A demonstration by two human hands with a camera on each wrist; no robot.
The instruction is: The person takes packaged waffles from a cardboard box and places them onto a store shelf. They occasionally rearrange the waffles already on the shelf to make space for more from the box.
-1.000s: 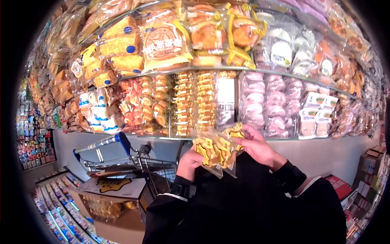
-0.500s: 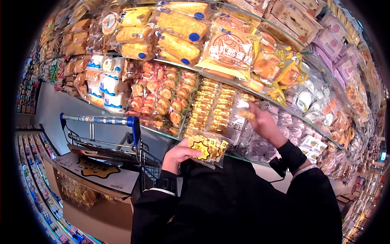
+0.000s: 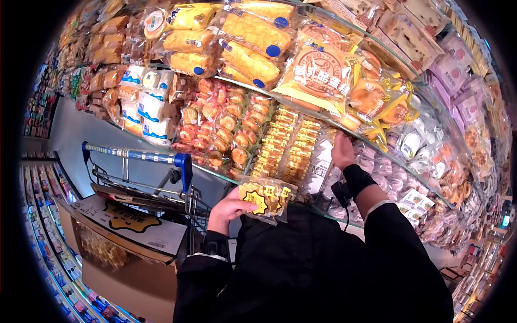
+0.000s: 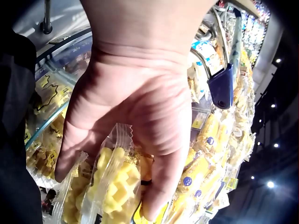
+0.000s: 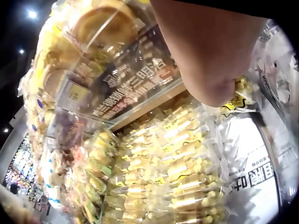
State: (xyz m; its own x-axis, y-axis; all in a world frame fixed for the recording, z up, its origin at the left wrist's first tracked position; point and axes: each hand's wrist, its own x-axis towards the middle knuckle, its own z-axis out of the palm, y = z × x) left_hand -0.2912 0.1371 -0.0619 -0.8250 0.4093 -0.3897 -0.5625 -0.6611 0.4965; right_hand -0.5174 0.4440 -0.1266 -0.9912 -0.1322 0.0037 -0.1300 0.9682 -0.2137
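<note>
My left hand is clamped round a couple of slippery snack bags, about 4 o'clock from the cart handle. My right hand is up at 2 o'clock, buried beside the gold packs on the shelf; I can't tell if it's gripping anything. My worry is that bumping that stacked row could tip packs off the glass edge, and my one-handed hold could slip.

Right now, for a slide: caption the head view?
Left hand holds a snack bag; right hand reaches to stocked shelf.
</note>
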